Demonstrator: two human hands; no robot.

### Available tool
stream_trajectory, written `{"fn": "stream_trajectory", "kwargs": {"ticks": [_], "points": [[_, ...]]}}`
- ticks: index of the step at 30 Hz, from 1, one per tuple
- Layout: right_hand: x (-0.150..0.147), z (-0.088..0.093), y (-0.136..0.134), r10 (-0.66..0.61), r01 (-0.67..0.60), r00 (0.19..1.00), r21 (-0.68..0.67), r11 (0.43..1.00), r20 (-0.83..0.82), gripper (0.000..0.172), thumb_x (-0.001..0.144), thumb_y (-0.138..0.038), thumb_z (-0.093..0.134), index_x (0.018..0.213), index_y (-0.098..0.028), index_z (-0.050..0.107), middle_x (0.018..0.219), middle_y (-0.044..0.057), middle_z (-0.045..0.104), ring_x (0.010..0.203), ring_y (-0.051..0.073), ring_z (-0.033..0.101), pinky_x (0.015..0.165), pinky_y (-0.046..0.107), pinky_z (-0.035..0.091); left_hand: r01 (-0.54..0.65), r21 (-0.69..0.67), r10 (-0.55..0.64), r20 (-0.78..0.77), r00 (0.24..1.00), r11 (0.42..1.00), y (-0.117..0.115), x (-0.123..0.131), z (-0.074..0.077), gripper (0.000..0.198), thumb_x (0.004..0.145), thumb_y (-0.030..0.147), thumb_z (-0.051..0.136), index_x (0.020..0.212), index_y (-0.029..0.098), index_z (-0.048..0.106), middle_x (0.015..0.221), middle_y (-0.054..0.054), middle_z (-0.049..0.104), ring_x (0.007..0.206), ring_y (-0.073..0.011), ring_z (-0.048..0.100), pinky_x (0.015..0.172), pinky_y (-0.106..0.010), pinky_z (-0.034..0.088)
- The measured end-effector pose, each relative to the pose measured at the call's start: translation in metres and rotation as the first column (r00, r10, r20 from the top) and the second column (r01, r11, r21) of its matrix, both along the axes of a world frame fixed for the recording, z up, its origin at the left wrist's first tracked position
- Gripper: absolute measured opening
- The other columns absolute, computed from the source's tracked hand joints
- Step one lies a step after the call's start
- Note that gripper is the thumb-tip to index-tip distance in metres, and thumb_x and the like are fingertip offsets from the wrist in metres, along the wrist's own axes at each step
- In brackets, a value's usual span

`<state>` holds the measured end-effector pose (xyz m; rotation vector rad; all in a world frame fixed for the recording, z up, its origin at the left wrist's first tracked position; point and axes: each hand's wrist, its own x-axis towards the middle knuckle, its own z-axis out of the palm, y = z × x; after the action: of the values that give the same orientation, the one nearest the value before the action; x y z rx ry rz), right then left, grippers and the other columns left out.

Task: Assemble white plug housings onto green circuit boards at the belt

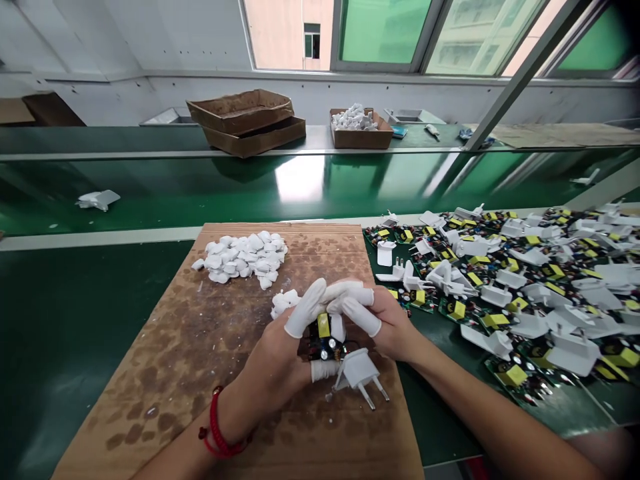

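Both my hands meet over a stained brown cardboard sheet (200, 360). My left hand (283, 347), with white finger cots and a red string bracelet at the wrist, grips a small circuit board (325, 340) with a yellow transformer. A white plug cover (357, 370) with two metal pins hangs from that board by wires. My right hand (380, 320), also in finger cots, pinches the top of the same board. A few small white pieces (283, 301) lie just beyond my fingers.
A heap of small white parts (243, 257) lies at the sheet's far end. Several circuit boards with white plug covers (525, 280) spread across the green table at right. Beyond runs a green conveyor (200, 187), with cardboard trays (245, 120) and a box of white parts (360, 127) behind.
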<state>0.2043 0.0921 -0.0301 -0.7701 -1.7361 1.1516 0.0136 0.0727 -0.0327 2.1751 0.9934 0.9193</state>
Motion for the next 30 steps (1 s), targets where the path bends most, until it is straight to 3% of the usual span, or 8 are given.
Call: {"fn": "stream_trajectory", "kwargs": {"ticks": [3,5,8,12,17,22,26,30], "points": [[0.0,-0.003,0.005,0.076,-0.108,0.988,-0.255,0.961,-0.132,0.034,0.091,-0.04,0.048,0.098,-0.014,0.069,0.076,0.005,0.069,0.069,0.016,0.063,0.068,0.027,0.051,-0.038,-0.121,0.043,0.043,0.998,0.992,-0.001,0.003,0.005,0.1,0.069,0.033,0.076,0.147,0.027,0.013,0.113,-0.008,0.066,0.097,-0.0253,0.063,0.085,-0.034,0.051],[0.0,-0.004,0.008,0.066,-0.13,0.979,-0.339,0.932,-0.193,0.032,0.09,-0.039,0.051,0.098,-0.014,0.069,0.083,0.006,0.071,0.076,0.017,0.065,0.075,0.029,0.051,-0.062,-0.237,0.09,0.109,0.99,0.969,0.001,0.004,0.009,0.102,0.066,0.032,0.078,0.147,0.026,0.016,0.101,-0.005,0.07,0.086,-0.023,0.065,0.079,-0.033,0.052],[0.002,-0.006,0.009,0.01,-0.101,0.967,-0.345,0.933,-0.256,0.029,0.085,-0.034,0.058,0.109,-0.019,0.065,0.106,0.008,0.069,0.095,0.019,0.063,0.087,0.033,0.048,-0.055,-0.436,0.188,0.268,0.945,0.898,0.004,0.005,0.013,0.102,0.061,0.031,0.08,0.145,0.023,0.022,0.094,-0.005,0.071,0.081,-0.021,0.064,0.073,-0.03,0.052],[0.003,-0.013,0.005,0.102,-0.159,0.971,-0.269,0.95,-0.215,0.05,0.08,-0.026,0.065,0.129,-0.025,0.052,0.118,0.008,0.063,0.094,0.016,0.062,0.089,0.033,0.047,0.057,-0.615,0.276,0.433,0.858,0.787,0.01,0.004,0.013,0.089,0.059,0.036,0.081,0.135,0.017,0.039,0.089,-0.007,0.069,0.076,-0.0205,0.064,0.069,-0.03,0.052],[0.001,-0.023,0.003,0.165,-0.201,0.974,-0.264,0.943,-0.152,0.063,0.074,-0.028,0.073,0.131,-0.025,0.049,0.118,0.008,0.061,0.105,0.019,0.058,0.095,0.036,0.044,0.173,-0.666,0.222,0.464,0.857,0.726,0.012,0.005,0.016,0.058,0.07,0.043,0.073,0.117,0.015,0.053,0.096,-0.008,0.066,0.079,-0.0189,0.062,0.069,-0.028,0.051],[-0.004,-0.026,0.003,0.198,-0.246,0.964,-0.325,0.913,-0.176,0.043,0.068,-0.028,0.077,0.109,-0.019,0.063,0.104,0.007,0.066,0.098,0.022,0.061,0.093,0.038,0.045,0.255,-0.629,0.129,0.498,0.857,0.734,0.007,0.01,0.013,0.053,0.071,0.046,0.071,0.112,0.016,0.055,0.091,-0.005,0.062,0.074,-0.0157,0.057,0.061,-0.024,0.047],[-0.014,-0.024,0.001,-0.027,-0.119,0.948,-0.433,0.894,-0.317,0.037,0.065,-0.03,0.079,0.098,-0.019,0.064,0.085,0.002,0.069,0.079,0.019,0.064,0.077,0.032,0.051,0.239,-0.66,0.17,0.492,0.854,0.712,0.008,0.013,0.007,0.06,0.076,0.049,0.064,0.124,0.016,0.048,0.072,0.0,0.058,0.061,-0.0136,0.056,0.059,-0.025,0.045],[-0.015,-0.02,0.019,-0.364,0.094,0.807,-0.508,0.856,-0.464,0.027,0.064,-0.027,0.078,0.085,-0.021,0.064,0.08,-0.002,0.068,0.07,0.012,0.063,0.066,0.02,0.052,0.133,-0.536,0.144,0.444,0.884,0.834,0.013,0.008,0.006,0.068,0.083,0.041,0.056,0.139,0.01,0.031,0.075,-0.003,0.062,0.064,-0.0137,0.058,0.064,-0.026,0.046]]}}
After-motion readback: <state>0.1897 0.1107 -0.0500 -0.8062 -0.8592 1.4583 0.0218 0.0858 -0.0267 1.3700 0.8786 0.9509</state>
